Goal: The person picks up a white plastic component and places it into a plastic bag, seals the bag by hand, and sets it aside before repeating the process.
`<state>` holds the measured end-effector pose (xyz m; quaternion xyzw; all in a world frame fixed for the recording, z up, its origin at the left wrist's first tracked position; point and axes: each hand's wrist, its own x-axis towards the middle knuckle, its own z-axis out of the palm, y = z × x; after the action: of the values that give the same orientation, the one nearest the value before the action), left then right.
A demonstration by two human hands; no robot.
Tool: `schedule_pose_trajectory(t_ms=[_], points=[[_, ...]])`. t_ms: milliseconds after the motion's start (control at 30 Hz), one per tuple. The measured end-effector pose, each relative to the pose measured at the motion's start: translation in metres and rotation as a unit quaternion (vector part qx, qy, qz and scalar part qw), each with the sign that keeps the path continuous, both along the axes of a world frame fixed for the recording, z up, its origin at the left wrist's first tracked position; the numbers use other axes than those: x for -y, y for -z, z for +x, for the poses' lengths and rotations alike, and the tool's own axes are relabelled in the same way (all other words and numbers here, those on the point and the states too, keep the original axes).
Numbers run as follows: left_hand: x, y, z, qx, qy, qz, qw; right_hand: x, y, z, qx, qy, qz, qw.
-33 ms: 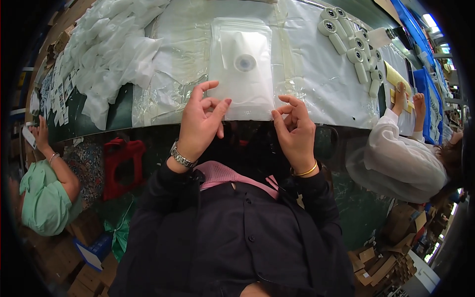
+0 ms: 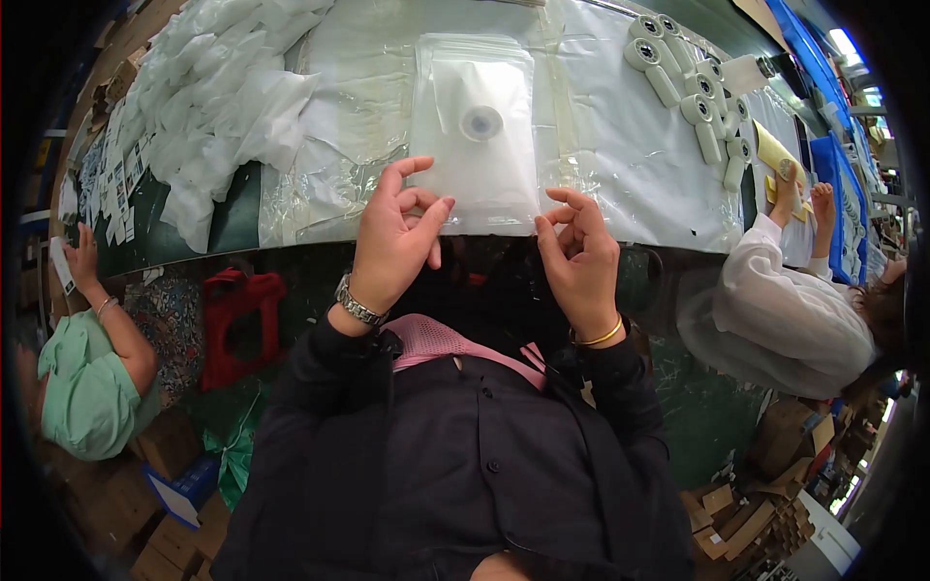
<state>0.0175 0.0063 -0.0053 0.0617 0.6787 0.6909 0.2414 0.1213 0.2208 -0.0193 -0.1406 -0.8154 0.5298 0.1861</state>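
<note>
A stack of clear, frosted plastic bags (image 2: pixel 472 179) lies on the table in front of me, its lower edge along the table's front edge. A round, pale disc with a bluish centre (image 2: pixel 480 123) shows on or inside the top bag; I cannot tell which. At the stack's lower left, my left hand (image 2: pixel 392 232) is open, the forefinger stretched out and the thumb tip over the bag. My right hand (image 2: pixel 583 254) is closed at the lower right corner, thumb and fingertips pinching the edge of the top bag.
Crumpled white plastic bags (image 2: pixel 223 107) are heaped at the left. Several white rolls with handles (image 2: pixel 699 108) lie at the right. A co-worker in white (image 2: pixel 794 300) handles yellow material (image 2: pixel 775 155); another in green (image 2: pixel 92 378) holds a small white flat thing (image 2: pixel 61 266).
Both hands and the bags stay almost in place, shifted very slightly right in the picture. The co-worker at the left has turned the white flat thing more upright.
</note>
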Motion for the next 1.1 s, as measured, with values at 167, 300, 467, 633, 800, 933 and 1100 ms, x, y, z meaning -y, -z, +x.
schedule_pose_trajectory(t_ms=[167, 300, 467, 633, 800, 933, 1100], points=[[0.013, 0.004, 0.002, 0.007, 0.037, 0.009, 0.999, 0.000, -0.004, 0.006, -0.024, 0.007, 0.160, 0.987], [0.029, 0.006, 0.005, 0.016, 0.059, -0.013, 0.998, 0.005, -0.009, 0.003, -0.071, -0.024, 0.166, 0.983], [0.036, 0.010, 0.007, 0.030, 0.058, 0.003, 0.998, 0.016, -0.011, -0.010, -0.118, -0.118, 0.226, 0.960], [0.032, 0.002, 0.010, 0.032, 0.058, 0.010, 0.998, 0.032, -0.009, -0.023, -0.119, -0.168, 0.269, 0.941], [0.033, -0.002, 0.010, 0.042, 0.087, 0.009, 0.995, 0.035, -0.006, -0.026, -0.107, -0.191, 0.305, 0.927], [0.033, 0.001, 0.016, 0.037, 0.118, 0.053, 0.991, 0.031, -0.008, -0.022, -0.107, -0.217, 0.310, 0.919], [0.034, -0.006, 0.021, 0.037, 0.166, 0.092, 0.981, 0.014, -0.007, -0.008, -0.143, -0.261, 0.222, 0.928]])
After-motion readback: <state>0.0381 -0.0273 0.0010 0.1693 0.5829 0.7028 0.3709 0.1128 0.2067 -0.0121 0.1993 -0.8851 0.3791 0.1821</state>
